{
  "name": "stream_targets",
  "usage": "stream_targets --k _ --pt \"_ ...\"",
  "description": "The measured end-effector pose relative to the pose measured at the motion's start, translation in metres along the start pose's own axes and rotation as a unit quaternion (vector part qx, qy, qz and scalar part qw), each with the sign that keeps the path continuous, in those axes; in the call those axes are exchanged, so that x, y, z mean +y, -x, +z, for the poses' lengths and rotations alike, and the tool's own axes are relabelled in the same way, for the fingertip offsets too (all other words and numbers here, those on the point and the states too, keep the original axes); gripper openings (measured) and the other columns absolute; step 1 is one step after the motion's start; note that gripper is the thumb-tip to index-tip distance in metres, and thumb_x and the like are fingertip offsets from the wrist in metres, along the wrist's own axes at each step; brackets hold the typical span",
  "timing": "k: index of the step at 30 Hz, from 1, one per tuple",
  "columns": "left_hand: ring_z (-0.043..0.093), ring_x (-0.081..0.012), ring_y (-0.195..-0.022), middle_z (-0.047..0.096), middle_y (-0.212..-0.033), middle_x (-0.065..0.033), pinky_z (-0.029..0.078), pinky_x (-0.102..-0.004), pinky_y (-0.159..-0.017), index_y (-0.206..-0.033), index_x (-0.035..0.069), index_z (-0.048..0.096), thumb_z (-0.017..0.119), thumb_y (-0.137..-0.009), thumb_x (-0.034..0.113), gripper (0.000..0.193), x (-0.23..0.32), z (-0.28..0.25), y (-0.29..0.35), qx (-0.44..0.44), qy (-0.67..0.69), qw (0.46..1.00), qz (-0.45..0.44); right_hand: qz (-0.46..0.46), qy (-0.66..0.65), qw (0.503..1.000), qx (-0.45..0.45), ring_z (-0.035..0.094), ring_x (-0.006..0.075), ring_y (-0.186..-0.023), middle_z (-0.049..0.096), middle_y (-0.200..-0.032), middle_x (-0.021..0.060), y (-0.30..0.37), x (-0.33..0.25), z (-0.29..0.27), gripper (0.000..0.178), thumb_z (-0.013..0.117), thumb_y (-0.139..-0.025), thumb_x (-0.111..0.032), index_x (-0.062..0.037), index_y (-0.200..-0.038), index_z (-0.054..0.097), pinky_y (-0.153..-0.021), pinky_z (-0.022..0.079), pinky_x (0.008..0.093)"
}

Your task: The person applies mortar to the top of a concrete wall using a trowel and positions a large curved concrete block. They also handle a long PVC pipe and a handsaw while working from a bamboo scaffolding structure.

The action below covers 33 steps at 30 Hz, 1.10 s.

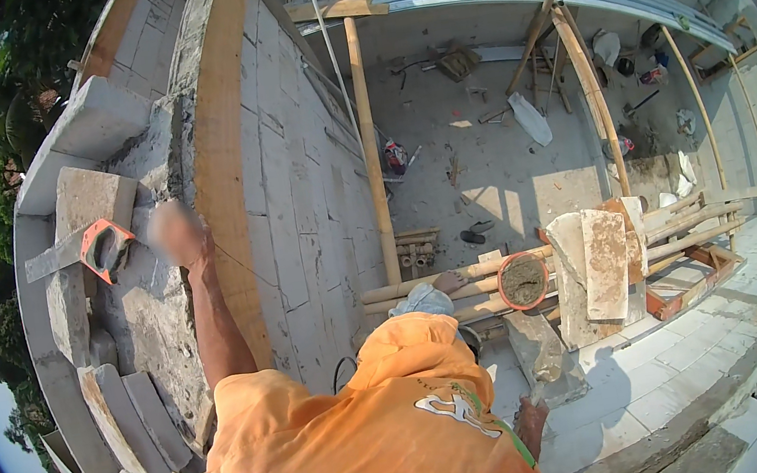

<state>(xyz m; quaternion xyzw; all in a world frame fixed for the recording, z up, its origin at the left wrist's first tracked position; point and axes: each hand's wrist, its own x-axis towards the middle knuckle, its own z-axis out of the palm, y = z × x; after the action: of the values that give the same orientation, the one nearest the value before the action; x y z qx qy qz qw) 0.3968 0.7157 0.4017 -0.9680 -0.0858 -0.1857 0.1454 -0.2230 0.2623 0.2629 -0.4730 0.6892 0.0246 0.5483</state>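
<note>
Left fingers (184, 239): blurred at the rough wall top (154, 326); I cannot tell their grip.
Right fingers (529, 420): partly hidden; grip unclear to me.
Handsaw (90, 241): just left of my left fingers.
Mortar bucket (523, 281): beyond my right fingers.
Wall work: probably bracing; next move calls for steady balance.
Shirt print (457, 416): stylised, unreadable.

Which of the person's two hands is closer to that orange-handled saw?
The left hand, just right of the saw; the right hand is much farther away, beyond the orange shirt.
</note>
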Motion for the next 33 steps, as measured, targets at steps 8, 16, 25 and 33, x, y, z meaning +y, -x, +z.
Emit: stream_targets --k 8,16,25,33 --pt "0.033 -0.0336 -0.143 0.036 -0.155 -0.0149 0.025 -0.0486 -0.117 -0.146 0.009 0.043 0.072 -0.082 0.031 0.073 0.004 -0.004 0.002 -0.017 -0.017 1.0 -0.017 0.067 0.018 0.998 -0.003 0.05 0.0144 -0.044 0.049 -0.06 0.0015 -0.002 0.034 -0.016 0.016 0.066 -0.085 -0.009 -0.004 -0.089 0.051 -0.036 0.042 0.0313" --pt "0.033 -0.0344 -0.143 0.037 -0.154 -0.0163 0.027 -0.0473 -0.116 -0.146 0.009 0.044 0.073 -0.082 0.034 0.074 0.008 -0.004 0.0 -0.011 -0.025 1.0 -0.014 0.089 0.032 0.995 0.011 0.05 0.0147 -0.044 0.049 -0.061 0.0016 0.011 0.024 -0.003 0.017 0.067 -0.085 -0.01 -0.0046 -0.088 0.05 -0.037 0.042 0.0312" --pt "0.031 -0.0352 -0.144 0.035 -0.155 -0.0176 0.025 -0.0465 -0.117 -0.146 0.008 0.043 0.072 -0.083 0.037 0.075 0.008 -0.005 -0.001 -0.014 -0.027 1.0 -0.01 0.103 -0.006 0.994 -0.018 0.049 0.014 -0.042 0.047 -0.058 0.0007 -0.003 0.013 0.006 0.018 0.068 -0.085 -0.01 -0.0049 -0.084 0.051 -0.036 0.041 0.0312" --pt "0.03 -0.0346 -0.144 0.035 -0.155 -0.0172 0.024 -0.0462 -0.118 -0.146 0.009 0.043 0.071 -0.084 0.037 0.074 0.011 -0.005 -0.001 -0.012 -0.043 0.999 -0.01 0.074 0.044 0.996 -0.032 0.049 0.0134 -0.041 0.049 -0.057 0.0017 -0.013 -0.016 0.009 0.02 0.069 -0.083 -0.009 -0.0049 -0.082 0.05 -0.035 0.04 0.0302"
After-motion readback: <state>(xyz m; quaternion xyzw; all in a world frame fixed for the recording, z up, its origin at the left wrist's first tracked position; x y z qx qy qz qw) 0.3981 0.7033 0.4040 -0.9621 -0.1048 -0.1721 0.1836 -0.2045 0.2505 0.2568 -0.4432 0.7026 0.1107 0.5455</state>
